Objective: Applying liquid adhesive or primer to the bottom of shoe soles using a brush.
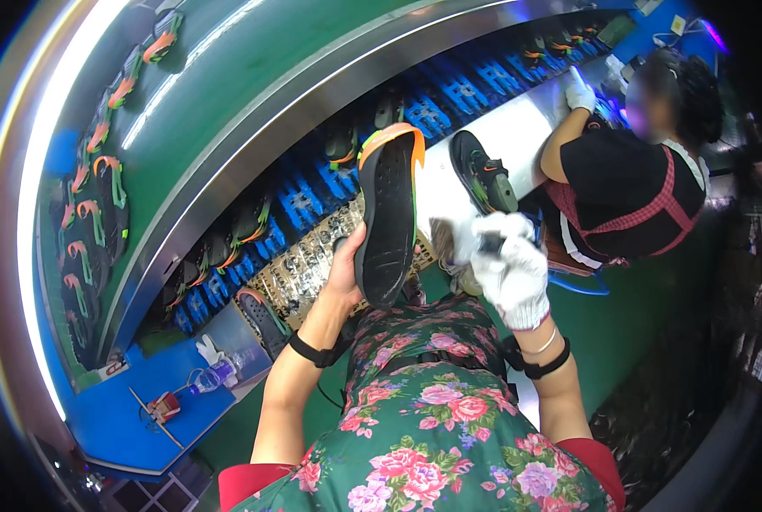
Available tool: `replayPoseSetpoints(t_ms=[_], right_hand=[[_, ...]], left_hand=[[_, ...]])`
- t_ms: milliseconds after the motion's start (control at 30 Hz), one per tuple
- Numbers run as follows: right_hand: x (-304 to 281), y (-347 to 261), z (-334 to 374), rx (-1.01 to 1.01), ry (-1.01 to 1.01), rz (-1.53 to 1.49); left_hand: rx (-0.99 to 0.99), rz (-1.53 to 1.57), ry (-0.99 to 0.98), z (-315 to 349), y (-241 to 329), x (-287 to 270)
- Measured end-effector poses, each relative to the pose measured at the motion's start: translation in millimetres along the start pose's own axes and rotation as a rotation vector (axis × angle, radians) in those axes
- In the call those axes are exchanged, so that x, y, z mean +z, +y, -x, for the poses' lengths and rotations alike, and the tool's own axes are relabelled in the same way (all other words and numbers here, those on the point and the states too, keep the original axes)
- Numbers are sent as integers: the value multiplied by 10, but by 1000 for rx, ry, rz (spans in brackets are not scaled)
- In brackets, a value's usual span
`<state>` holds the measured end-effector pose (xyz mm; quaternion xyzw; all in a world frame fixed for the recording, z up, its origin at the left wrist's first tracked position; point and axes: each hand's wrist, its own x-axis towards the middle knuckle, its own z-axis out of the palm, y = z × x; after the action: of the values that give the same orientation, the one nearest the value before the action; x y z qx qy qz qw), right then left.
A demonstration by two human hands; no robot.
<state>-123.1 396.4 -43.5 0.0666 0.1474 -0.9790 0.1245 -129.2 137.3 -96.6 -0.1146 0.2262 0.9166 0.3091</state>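
Note:
My left hand (344, 266) is bare and closed around the lower left edge of a black shoe sole (388, 218). The sole stands tilted up before me, its small holes showing and a bright orange rim at its far end. To its right, my right hand (515, 277), in a white knitted glove, is closed with fingers bent. Between those fingers shows a dark piece; a blurred grey-brown patch (451, 241) lies beside it, and I cannot tell what the held thing is. A dark shoe (483, 173) rests on the white tabletop (439, 183) beyond.
Blue racks (300, 200) bearing shoe parts run beneath a curved metal edge (227, 141). Further shoe parts (82, 247) line the green belt at left. A plastic bottle (215, 375) lies on the blue table (112, 427). At right a co-worker (628, 188) is close by.

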Motion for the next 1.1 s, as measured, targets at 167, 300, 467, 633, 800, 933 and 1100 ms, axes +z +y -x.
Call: replayPoseSetpoints(t_ms=[167, 300, 467, 633, 800, 933, 1100], right_hand=[[614, -50, -475, -503, -32, 955], [798, -21, -918, -440, -206, 647], [519, -191, -1262, -376, -349, 225], [366, -482, -1314, -376, -372, 74], [383, -456, -990, -401, -217, 114], [-16, -374, -820, -324, -105, 118], [-142, 135, -723, -131, -3, 143]], left_hand=[[-51, -170, 108, -23, -336, 82], [-35, -296, 75, -59, -461, 322], [-168, -57, -39, 6, -465, 303], [-155, 146, -51, 124, -293, 371], [34, 244, -218, 403, 34, 572], [323, 88, -349, 722, 583, 608], [579, -12, -465, 850, 1939, 446]])
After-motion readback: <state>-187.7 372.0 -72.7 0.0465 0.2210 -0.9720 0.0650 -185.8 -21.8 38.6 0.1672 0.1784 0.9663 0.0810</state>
